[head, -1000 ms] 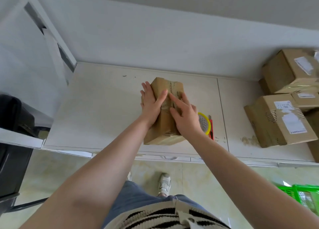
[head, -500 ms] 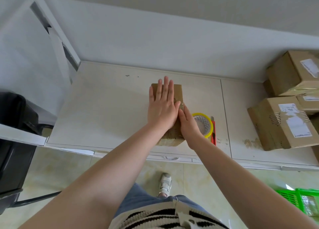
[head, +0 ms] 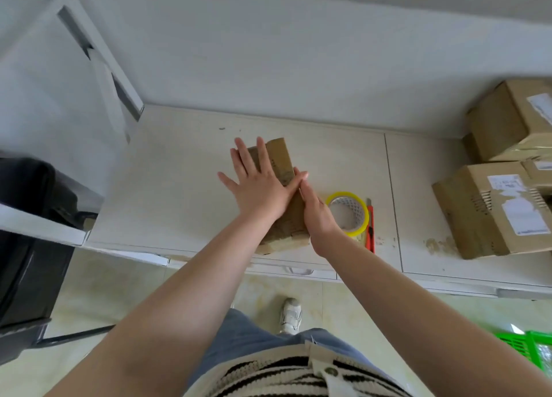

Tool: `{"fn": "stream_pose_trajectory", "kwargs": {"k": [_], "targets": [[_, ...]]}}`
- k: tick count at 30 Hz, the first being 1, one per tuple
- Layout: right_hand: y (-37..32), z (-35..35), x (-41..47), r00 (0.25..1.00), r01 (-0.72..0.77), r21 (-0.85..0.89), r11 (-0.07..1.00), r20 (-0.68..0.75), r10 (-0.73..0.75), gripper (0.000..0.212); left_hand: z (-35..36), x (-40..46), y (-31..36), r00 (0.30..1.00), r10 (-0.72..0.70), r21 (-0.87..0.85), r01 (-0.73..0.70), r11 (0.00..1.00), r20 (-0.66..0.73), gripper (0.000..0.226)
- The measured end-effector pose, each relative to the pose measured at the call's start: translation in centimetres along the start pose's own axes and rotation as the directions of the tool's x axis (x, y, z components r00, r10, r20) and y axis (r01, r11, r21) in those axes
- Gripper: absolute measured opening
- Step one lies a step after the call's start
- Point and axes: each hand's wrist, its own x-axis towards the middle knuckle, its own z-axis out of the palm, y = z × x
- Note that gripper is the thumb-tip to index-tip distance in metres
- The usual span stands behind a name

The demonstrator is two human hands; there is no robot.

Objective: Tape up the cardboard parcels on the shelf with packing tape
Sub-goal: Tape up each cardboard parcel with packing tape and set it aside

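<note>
I see a black bin (head: 27,217) at far left, below the white shelf (head: 167,187). My left hand (head: 260,184) lies flat, fingers spread, on the small brown cardboard parcel (head: 282,163) mid-shelf. My right hand (head: 316,214) presses its straight fingers against the parcel's right side. Just beside it sit a yellow-rimmed roll of clear packing tape (head: 348,212) and a red utility knife (head: 370,226). Larger brown cardboard boxes (head: 484,205) are stacked at far right
</note>
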Motion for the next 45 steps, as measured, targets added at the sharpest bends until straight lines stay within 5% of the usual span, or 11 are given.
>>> {"fn": "stream_pose_trajectory", "kwargs": {"k": [4,7,10,13,15,17,20,25,28,36,45], "targets": [[-0.2,0.5,-0.7,0.988,0.049,-0.098,0.994,0.149,-0.034,0.043,-1.9,-0.4,-1.2,0.964,-0.221,-0.299,0.257,0.919,0.148,0.121],[-0.2,0.4,-1.5,0.973,0.150,-0.172,0.974,0.202,-0.115,0.043,-2.3,-1.0,-3.2,0.951,-0.268,-0.521,0.309,0.796,0.154,0.109],[-0.6,0.0,-1.3,0.982,0.184,-0.333,0.925,0.023,-0.187,0.065,-2.1,-2.1,-6.5,0.960,-0.214,-0.824,0.266,0.499,0.180,0.108],[-0.9,-0.8,-1.6,0.999,-0.038,-0.211,0.977,0.009,0.040,0.097,-1.6,-3.9,-8.6,0.980,-0.014,-0.945,0.194,0.265,0.197,0.103],[-0.7,-1.3,-2.4,0.981,-0.148,-0.051,0.988,0.119,0.153,0.070,-1.4,-4.7,-9.0,0.972,0.082,-0.957,0.201,0.210,0.222,0.095],[0.3,-1.2,-3.4,0.973,-0.186,0.049,0.981,0.149,0.176,0.046,-1.7,-5.2,-8.9,0.954,0.111,-0.935,0.242,0.258,0.278,0.101],[2.5,-0.3,-5.2,0.993,-0.118,0.191,0.975,0.041,0.112,0.041,-2.0,-5.7,-8.7,0.912,0.077,-0.839,0.335,0.430,0.403,0.132],[4.8,1.3,-9.0,0.994,0.065,0.263,0.963,-0.101,-0.039,0.032,-2.0,-9.3,-8.4,0.923,0.210,-0.823,0.163,0.543,0.321,0.050],[6.6,1.5,-11.2,0.983,0.095,0.278,0.956,-0.178,-0.046,0.030,-1.4,-10.4,-8.8,0.887,0.305,-0.816,0.124,0.565,0.346,0.039],[11.0,-4.6,-17.5,0.906,0.147,0.355,0.923,-0.424,0.019,0.047,2.5,-15.1,-2.1,0.730,0.498,-0.809,0.126,0.574,0.467,0.039],[19.6,-20.0,-25.0,0.686,0.206,0.524,0.827,-0.680,0.260,0.056,13.7,-23.6,14.6,0.480,0.620,-0.732,0.071,0.678,0.621,0.073]]}}
